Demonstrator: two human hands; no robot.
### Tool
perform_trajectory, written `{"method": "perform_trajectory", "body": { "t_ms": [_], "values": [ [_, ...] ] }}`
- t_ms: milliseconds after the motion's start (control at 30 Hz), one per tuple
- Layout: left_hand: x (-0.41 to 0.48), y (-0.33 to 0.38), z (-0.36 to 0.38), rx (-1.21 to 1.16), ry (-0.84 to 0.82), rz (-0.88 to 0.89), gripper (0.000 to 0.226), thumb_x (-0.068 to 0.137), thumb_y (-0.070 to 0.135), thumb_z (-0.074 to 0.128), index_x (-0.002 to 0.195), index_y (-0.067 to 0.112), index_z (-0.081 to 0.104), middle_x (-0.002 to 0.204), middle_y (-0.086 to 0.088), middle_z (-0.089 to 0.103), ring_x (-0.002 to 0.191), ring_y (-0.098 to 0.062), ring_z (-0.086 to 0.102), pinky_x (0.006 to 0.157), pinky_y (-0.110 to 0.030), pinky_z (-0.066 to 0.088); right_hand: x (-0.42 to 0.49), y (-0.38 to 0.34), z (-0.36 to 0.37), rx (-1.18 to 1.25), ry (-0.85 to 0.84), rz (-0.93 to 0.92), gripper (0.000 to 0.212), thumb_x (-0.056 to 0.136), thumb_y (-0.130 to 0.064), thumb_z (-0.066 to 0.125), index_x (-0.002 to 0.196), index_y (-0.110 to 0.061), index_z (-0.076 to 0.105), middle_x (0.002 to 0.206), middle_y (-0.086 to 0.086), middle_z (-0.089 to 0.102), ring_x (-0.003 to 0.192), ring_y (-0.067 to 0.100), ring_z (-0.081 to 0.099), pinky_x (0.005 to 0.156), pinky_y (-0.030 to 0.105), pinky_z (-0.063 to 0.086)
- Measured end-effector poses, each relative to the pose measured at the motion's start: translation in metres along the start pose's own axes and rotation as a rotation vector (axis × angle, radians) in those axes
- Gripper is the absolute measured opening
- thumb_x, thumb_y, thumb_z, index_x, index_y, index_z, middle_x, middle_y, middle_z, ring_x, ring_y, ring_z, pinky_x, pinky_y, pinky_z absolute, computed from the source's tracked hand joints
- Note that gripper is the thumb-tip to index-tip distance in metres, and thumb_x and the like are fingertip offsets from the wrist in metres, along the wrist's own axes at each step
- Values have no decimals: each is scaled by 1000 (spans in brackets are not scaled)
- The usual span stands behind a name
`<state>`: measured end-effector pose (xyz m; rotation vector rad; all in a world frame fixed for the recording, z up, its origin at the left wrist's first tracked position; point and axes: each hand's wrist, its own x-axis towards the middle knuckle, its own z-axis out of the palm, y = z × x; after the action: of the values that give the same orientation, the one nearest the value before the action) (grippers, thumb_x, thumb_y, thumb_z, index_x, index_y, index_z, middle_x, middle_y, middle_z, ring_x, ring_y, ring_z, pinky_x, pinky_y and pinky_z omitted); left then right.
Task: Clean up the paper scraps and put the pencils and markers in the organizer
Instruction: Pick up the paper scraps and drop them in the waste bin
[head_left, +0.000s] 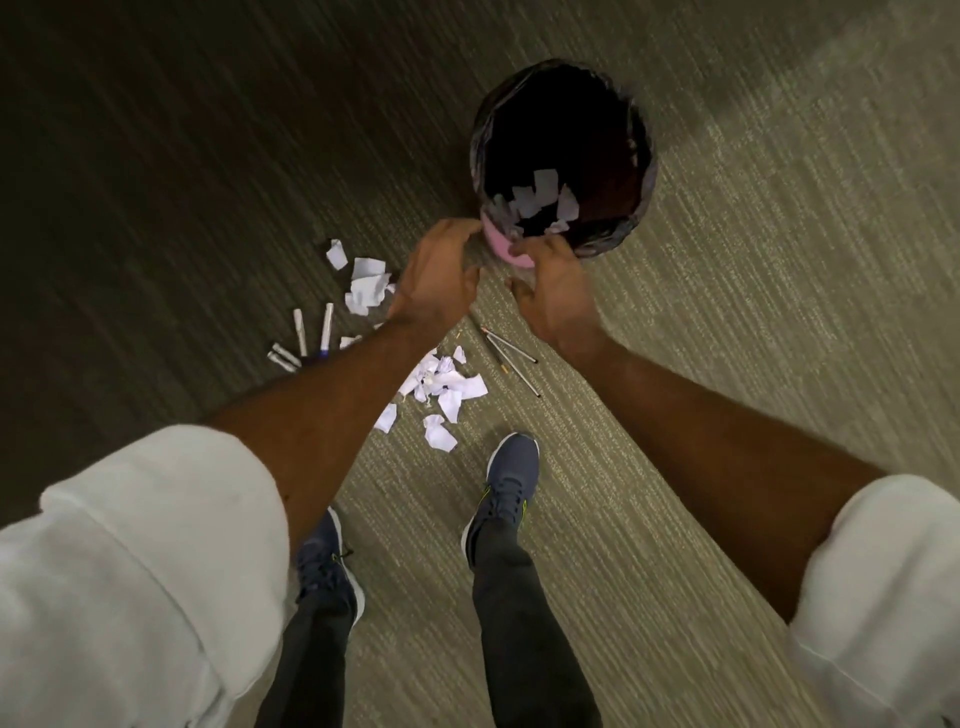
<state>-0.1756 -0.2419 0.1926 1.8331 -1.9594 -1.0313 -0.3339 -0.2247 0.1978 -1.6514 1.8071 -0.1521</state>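
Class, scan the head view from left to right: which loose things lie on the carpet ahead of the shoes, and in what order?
On the carpet: markers → paper scraps → pencils.

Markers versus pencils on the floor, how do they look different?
The markers are thick and white-bodied; the pencils are thin and dark. The markers lie left of the paper scraps, the pencils right of them. Both rest on the carpet.
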Motion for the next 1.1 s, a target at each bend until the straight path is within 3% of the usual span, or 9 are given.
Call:
{"method": "perform_trajectory", "body": {
  "t_ms": [233,700,967,1100],
  "values": [
    [-77,-92,6,8,-67,-137,50,95,11,65,143,8,50,146,-10,52,140,-23,46,120,-35,34,-45,-15,85,-77,-166,-63,45,91,-6,65,135,-10,58,138,12,51,125,29,55,108,33,44],
    [-180,-230,89,114,-267,-302,48,94,13,63,141,15,52,144,-8,50,136,-26,47,112,-43,42,-117,30,270,-181,-414,110,65,92,-18,67,151,-12,39,155,14,34,137,32,46,115,38,38],
    [-185,-290,153,159,-292,-329,62,92,17,68,149,18,42,162,-5,27,152,-24,25,121,-40,34,-110,69,349,-301,-452,75,83,96,-16,63,161,-24,12,169,12,-7,156,38,8,122,40,26],
    [-175,-313,181,278,-301,-370,75,88,29,75,152,27,36,168,-7,2,156,-33,5,119,-53,34,-98,79,380,-392,-423,10,92,94,-7,65,162,-24,4,168,14,-16,154,47,-2,116,46,36]
  ]
}}
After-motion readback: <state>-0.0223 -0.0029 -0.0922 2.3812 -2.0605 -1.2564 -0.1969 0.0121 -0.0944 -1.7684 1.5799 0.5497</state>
